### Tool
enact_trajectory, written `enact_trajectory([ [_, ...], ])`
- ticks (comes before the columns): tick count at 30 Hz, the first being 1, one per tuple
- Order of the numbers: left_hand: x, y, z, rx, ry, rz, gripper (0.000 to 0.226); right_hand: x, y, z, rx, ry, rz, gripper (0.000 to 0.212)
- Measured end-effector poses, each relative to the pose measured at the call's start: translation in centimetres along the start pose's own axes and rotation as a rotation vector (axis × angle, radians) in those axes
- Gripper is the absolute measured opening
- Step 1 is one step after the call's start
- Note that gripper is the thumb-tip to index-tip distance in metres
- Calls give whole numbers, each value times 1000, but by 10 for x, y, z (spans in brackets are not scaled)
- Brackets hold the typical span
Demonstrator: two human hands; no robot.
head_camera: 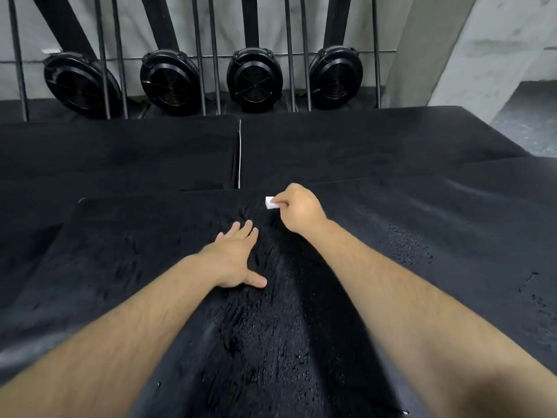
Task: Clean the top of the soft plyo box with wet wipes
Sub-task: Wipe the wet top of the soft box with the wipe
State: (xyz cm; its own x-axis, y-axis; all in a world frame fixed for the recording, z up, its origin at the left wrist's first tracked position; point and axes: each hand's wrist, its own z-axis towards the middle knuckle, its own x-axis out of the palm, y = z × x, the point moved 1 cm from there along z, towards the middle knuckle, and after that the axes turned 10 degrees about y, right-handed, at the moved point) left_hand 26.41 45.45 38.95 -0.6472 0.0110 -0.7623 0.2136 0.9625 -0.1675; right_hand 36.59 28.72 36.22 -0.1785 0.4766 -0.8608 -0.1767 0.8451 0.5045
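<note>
Two hands work on the soft plyo box: the right hand [301, 211] pinches a small folded wet wipe [271, 203] between thumb and curled fingers, and the white pad shows at the hand's nine o'clock, close to the far edge of the box top [144, 267]. The left hand [238, 260] lies flat on the black cover, fingers straight and spread, at about seven o'clock from the right one. A glossy damp band runs between the forearms from six o'clock toward twelve, while the cover at three and nine o'clock looks duller. To wipe well from here, the person would likely draw the pad back in straight overlapping passes, the left palm bracing so the soft cover does not ripple, then shift sideways to the dull areas. Two more black pads [120, 152] lie beyond at twelve o'clock, then four round black fans [254, 79] behind upright bars [376, 55]
</note>
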Motion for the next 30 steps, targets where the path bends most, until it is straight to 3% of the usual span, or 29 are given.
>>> enact_trajectory([
  [6, 5, 0, -13, 30, -67, -206, 117, 32, 31, -87, -219, -24, 117, 23],
  [12, 6, 5, -11, -25, -62, -286, 123, 22, 36, -54, -144, -29, 85, 27],
  [18, 5, 2, -13, 39, -70, -202, 116, 27, 25, -122, -236, 30, 83, 19],
  [25, 3, 0, -11, -33, -20, -214, 119, -3, -7, -62, -65, -71, 73, 26],
  [30, 1, -4, -12, -22, -13, -185, 115, 22, 14, -133, -235, 33, 68, 23],
])
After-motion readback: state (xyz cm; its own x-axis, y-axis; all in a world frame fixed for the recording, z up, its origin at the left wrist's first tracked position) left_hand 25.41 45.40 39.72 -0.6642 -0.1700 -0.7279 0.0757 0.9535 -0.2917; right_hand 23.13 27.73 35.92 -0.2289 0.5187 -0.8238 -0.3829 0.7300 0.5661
